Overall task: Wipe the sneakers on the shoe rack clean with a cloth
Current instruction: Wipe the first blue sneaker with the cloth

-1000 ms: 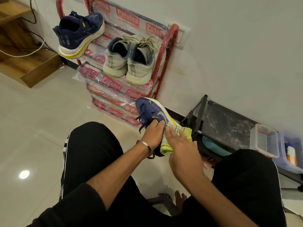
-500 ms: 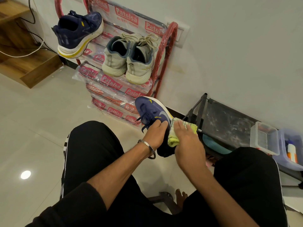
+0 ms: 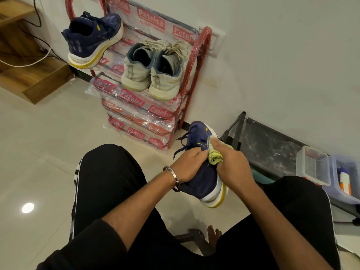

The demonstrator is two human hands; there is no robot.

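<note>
A navy sneaker (image 3: 206, 178) with a white and yellow sole is held in the air between my knees, toe pointing away. My left hand (image 3: 188, 164) grips its upper near the laces. My right hand (image 3: 231, 162) holds a yellow-green cloth (image 3: 215, 157) bunched against the sneaker's right side. Its navy partner (image 3: 93, 39) sits on the top shelf of the red shoe rack (image 3: 194, 61). A pair of pale grey sneakers (image 3: 152, 69) stands on the shelf below.
The rack's shelves are wrapped in printed plastic. A low black rack (image 3: 272, 149) runs along the wall to the right, with a clear box (image 3: 313, 166) and a blue bin (image 3: 346, 176) on it. Wooden steps (image 3: 29, 75) stand at the left. The floor is pale tile.
The sneaker has come lower and closer to me, its heel and sole now showing. My right hand has slid the cloth along the shoe's right side.
</note>
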